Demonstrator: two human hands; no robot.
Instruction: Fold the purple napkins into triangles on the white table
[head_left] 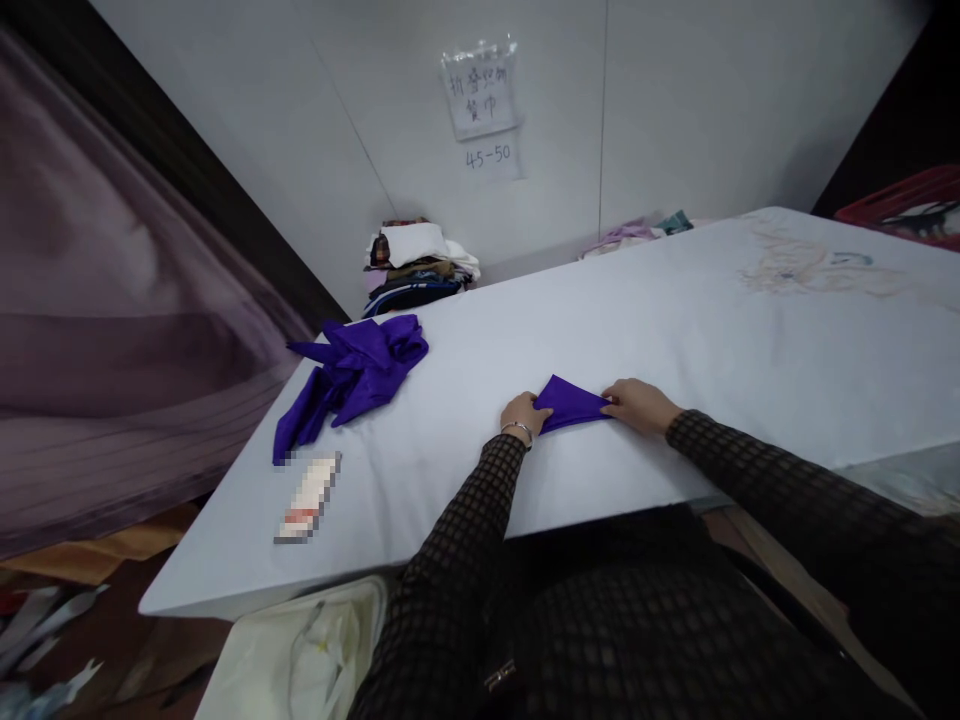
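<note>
A purple cloth napkin (574, 403), folded into a small triangle, lies on the white-covered table (480, 350) in front of me. My left hand (521, 412) pinches its left corner, and a bracelet circles that wrist. At the opposite corner, the thumb and fingers of my right hand (637, 405) are closed on the cloth. Farther left is a loose, crumpled heap of the same purple cloth (367, 365), apart from both hands.
A blurred-out slip (309, 498) rests near the table's left side. Folded clothes (416, 265) are stacked against the wall, below a handwritten sign (484, 105). A pale bin (300, 640) stands under the front edge. At the far right is a red basket (900, 195).
</note>
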